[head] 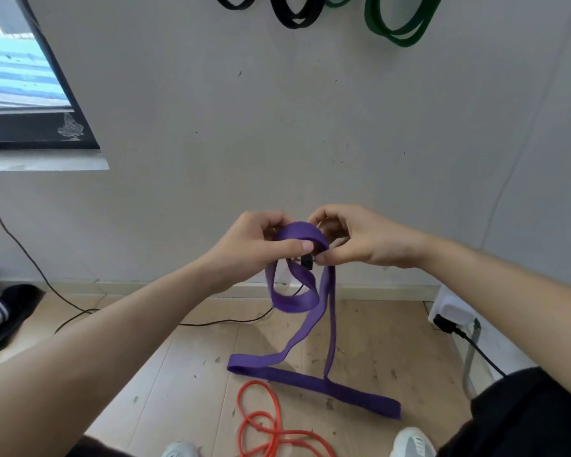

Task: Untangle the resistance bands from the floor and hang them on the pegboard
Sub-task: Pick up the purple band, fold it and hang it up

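The purple band (296,302) is gripped at its top loop by the left hand (261,247) and the right hand (360,240) — equally near — its length hanging down to the floor (178,374), apparently twisted.

A single wide-angle camera on the head looks forward and down, facing the wall (277,143), close above the left hand (254,245) and right hand (360,240), with the wooden floor (376,341) beneath.

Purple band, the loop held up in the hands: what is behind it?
Behind the purple band show the grey wall and a black cable on the floor. A small black piece sits between the left hand and right hand; fingers cover the rest of it.
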Available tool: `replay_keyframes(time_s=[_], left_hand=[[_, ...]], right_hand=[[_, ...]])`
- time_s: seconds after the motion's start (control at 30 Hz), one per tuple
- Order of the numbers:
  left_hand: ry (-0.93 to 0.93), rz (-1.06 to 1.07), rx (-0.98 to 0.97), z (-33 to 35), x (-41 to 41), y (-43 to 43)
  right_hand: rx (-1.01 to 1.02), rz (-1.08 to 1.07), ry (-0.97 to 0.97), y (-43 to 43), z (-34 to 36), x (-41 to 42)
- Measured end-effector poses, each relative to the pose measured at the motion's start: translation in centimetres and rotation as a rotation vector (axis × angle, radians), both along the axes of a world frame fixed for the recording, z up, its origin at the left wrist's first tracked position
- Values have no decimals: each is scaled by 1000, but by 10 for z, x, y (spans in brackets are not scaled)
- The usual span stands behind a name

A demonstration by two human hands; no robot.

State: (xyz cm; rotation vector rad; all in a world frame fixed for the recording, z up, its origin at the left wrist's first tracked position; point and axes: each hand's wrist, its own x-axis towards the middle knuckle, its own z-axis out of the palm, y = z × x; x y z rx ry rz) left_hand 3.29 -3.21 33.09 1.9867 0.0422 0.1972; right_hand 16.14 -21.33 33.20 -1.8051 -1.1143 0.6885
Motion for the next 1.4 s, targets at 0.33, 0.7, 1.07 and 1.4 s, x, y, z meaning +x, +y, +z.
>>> replay_keyframes(time_s=[0.33, 0.7, 1.07, 1.4], left_hand=[[-265, 207, -295, 21, -4, 16], [-127, 364, -139, 6, -14, 65], [198, 177, 2, -10, -11, 52], [-12, 64, -296, 3, 8, 8]], right_hand=[[-164, 11, 15, 16, -46, 3], [-22, -238, 158, 2, -20, 31], [394, -281, 40, 6, 32, 9], [197, -150, -174, 16, 21, -9]])
